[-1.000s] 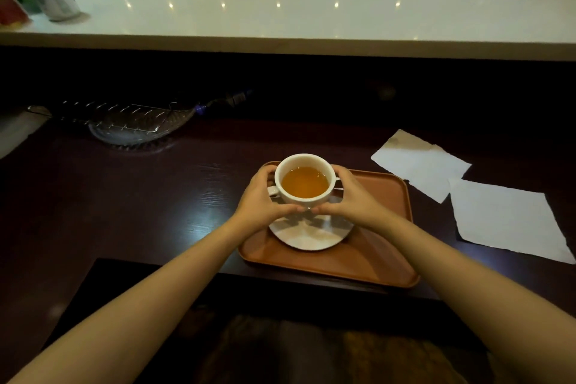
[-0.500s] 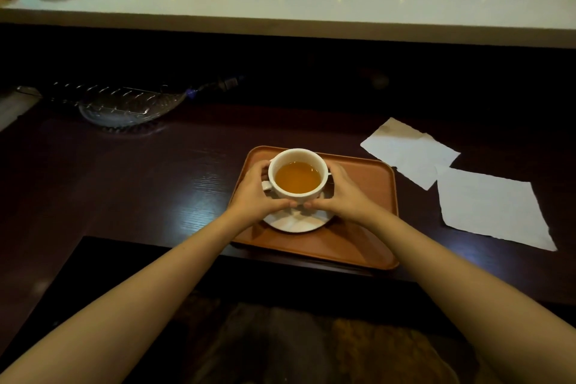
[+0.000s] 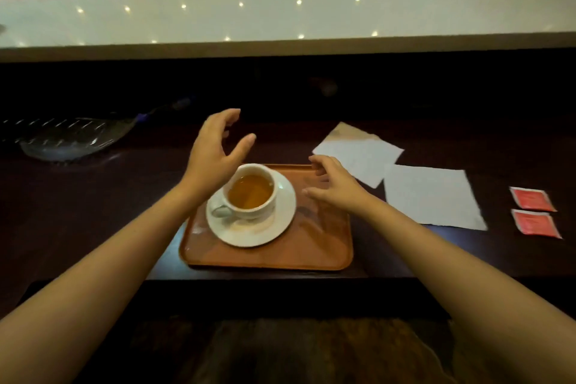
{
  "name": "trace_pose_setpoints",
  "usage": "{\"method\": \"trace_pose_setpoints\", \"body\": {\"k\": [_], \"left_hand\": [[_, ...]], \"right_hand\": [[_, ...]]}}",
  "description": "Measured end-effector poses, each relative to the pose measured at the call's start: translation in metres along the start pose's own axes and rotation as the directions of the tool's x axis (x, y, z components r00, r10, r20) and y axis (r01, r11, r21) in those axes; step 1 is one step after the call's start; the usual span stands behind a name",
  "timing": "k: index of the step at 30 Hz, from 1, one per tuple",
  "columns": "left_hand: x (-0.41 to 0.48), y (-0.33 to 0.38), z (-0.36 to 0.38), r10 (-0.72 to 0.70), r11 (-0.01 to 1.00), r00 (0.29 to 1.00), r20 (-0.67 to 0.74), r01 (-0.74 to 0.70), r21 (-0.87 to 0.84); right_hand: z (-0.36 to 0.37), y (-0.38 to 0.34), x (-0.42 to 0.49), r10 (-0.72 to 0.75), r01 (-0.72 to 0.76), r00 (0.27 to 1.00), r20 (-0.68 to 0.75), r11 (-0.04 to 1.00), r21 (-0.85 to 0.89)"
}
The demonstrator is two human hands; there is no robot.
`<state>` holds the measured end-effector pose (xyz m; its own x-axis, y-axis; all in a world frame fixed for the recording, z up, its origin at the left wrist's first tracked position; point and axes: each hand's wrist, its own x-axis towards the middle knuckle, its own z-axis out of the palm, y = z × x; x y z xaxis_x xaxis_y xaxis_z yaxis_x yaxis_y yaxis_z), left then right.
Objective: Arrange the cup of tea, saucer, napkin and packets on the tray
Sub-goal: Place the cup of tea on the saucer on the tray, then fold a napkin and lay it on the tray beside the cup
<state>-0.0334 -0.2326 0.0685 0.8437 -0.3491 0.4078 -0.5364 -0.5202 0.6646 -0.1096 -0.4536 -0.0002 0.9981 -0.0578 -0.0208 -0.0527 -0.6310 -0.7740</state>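
Note:
A white cup of tea point(image 3: 251, 192) stands on a white saucer point(image 3: 280, 221), which rests on the left half of the brown tray point(image 3: 321, 249). My left hand point(image 3: 215, 153) hovers open just above and behind the cup, touching nothing. Over the tray's far right corner my right hand point(image 3: 335, 185) is open too, fingers spread. Two white napkins lie on the dark table right of the tray, one farther back point(image 3: 358, 151) and one nearer point(image 3: 431, 195). Two red packets point(image 3: 533, 199) point(image 3: 536, 224) lie at the far right.
A clear glass leaf-shaped dish point(image 3: 74, 137) sits at the left back of the dark table point(image 3: 93, 196). A raised white counter point(image 3: 280, 19) runs across the back. The table's near edge drops off just in front of the tray.
Both hands have let go of the cup and lifted apart. The cup and saucer now rest on the tray. The view has shifted, bringing the red packets into sight.

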Motion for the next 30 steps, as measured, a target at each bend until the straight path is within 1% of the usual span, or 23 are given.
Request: {"method": "trace_pose_setpoints", "body": {"k": [1,3,6,8,11,14,16,19,21,23,26,28,30], "left_hand": [[0.009,0.012,0.007,0.035,0.999,0.999,0.008,-0.035,0.003],[0.022,0.039,0.030,0.077,0.997,0.995,0.068,-0.075,-0.022],[0.030,0.078,0.075,0.122,0.991,0.967,0.224,-0.105,-0.089],[0.030,0.099,0.108,0.182,0.982,0.927,0.327,-0.157,-0.103],[0.029,0.125,0.158,0.245,0.969,0.842,0.481,-0.214,-0.120],[0.027,0.143,0.209,0.230,0.962,0.761,0.607,-0.271,-0.026],[0.021,0.150,0.239,0.207,0.953,0.725,0.657,-0.302,0.034],[0.004,0.148,0.276,0.160,0.933,0.705,0.691,-0.336,0.126],[-0.006,0.141,0.292,0.143,0.902,0.696,0.704,-0.385,0.197],[-0.012,0.132,0.302,0.163,0.866,0.709,0.686,-0.436,0.245],[-0.021,0.119,0.310,0.232,0.859,0.756,0.612,-0.455,0.236],[-0.024,0.112,0.312,0.258,0.866,0.764,0.591,-0.455,0.209],[-0.025,0.108,0.313,0.280,0.864,0.762,0.584,-0.466,0.194]], "right_hand": [[-0.013,0.005,-0.005,0.018,-0.018,1.000,-0.021,1.000,-0.006],[-0.042,0.019,-0.019,0.071,-0.071,0.996,-0.061,0.997,-0.010],[-0.087,0.041,-0.047,0.166,-0.170,0.981,-0.104,0.985,-0.032],[-0.115,0.056,-0.066,0.225,-0.235,0.966,-0.128,0.970,-0.069],[-0.151,0.079,-0.094,0.314,-0.336,0.930,-0.193,0.937,-0.095],[-0.175,0.105,-0.117,0.410,-0.444,0.872,-0.266,0.893,-0.077],[-0.184,0.123,-0.128,0.473,-0.511,0.827,-0.305,0.857,-0.057],[-0.184,0.147,-0.136,0.558,-0.609,0.759,-0.336,0.791,-0.063],[-0.179,0.158,-0.136,0.591,-0.659,0.715,-0.374,0.748,-0.077],[-0.171,0.165,-0.132,0.598,-0.688,0.678,-0.426,0.722,-0.081],[-0.159,0.170,-0.121,0.568,-0.680,0.676,-0.470,0.727,-0.098],[-0.153,0.173,-0.116,0.556,-0.675,0.668,-0.494,0.732,-0.090],[-0.148,0.176,-0.113,0.562,-0.679,0.638,-0.527,0.733,-0.041]]}}
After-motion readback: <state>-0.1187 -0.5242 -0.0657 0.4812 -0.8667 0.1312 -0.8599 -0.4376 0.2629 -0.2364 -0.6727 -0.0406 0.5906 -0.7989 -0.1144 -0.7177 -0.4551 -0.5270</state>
